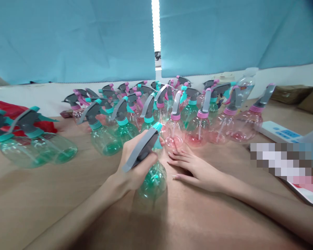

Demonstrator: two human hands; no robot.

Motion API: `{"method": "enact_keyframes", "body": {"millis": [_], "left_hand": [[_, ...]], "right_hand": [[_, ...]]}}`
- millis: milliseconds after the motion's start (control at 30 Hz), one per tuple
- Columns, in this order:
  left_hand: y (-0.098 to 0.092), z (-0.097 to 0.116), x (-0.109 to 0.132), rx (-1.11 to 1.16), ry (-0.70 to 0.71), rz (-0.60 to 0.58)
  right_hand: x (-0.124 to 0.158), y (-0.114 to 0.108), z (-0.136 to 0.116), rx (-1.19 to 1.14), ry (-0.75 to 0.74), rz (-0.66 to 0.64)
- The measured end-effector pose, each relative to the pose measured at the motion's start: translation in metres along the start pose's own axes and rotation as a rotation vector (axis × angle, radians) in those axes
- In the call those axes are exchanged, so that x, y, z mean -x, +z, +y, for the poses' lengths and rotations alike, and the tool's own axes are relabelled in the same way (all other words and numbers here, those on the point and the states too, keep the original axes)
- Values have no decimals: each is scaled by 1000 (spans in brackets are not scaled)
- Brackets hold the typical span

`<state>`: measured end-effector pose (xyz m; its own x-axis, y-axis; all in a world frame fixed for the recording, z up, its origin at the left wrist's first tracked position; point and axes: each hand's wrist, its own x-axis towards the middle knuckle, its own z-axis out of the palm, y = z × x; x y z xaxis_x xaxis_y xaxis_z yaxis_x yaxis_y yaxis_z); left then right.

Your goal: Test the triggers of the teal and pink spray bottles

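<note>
My left hand (pixel 135 163) is wrapped round the neck and trigger of a green spray bottle (pixel 153 178) with a grey and turquoise head. That bottle is held upright, a little tilted, at the middle of the table; whether its base touches the wood I cannot tell. My right hand (pixel 200 170) lies flat beside it, palm down with fingers stretched out. Its fingertips are close to a clear pink spray bottle (pixel 174 130) with a pink collar. Another green spray bottle (pixel 126 130) stands just beyond my left hand.
Several green and pink spray bottles crowd the back of the wooden table (pixel 99 201). Two green bottles (pixel 54 147) stand at the left by a red bag (pixel 5 107). A white device with blue buttons (pixel 284 132) and brown cardboard boxes (pixel 292 93) are at the right. Blue curtains (pixel 73 41) hang behind.
</note>
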<state>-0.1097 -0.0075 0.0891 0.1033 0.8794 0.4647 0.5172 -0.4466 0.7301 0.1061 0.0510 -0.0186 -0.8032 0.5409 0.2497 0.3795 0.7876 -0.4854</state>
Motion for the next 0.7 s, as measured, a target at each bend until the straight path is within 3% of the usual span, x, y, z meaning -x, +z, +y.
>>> {"method": "enact_keyframes", "body": {"millis": [100, 700], "left_hand": [[-1, 0, -2, 34, 10, -40], [7, -13, 5, 24, -41, 68]], "right_hand": [[0, -1, 0, 6, 0, -5], [0, 0, 0, 27, -2, -13]]}}
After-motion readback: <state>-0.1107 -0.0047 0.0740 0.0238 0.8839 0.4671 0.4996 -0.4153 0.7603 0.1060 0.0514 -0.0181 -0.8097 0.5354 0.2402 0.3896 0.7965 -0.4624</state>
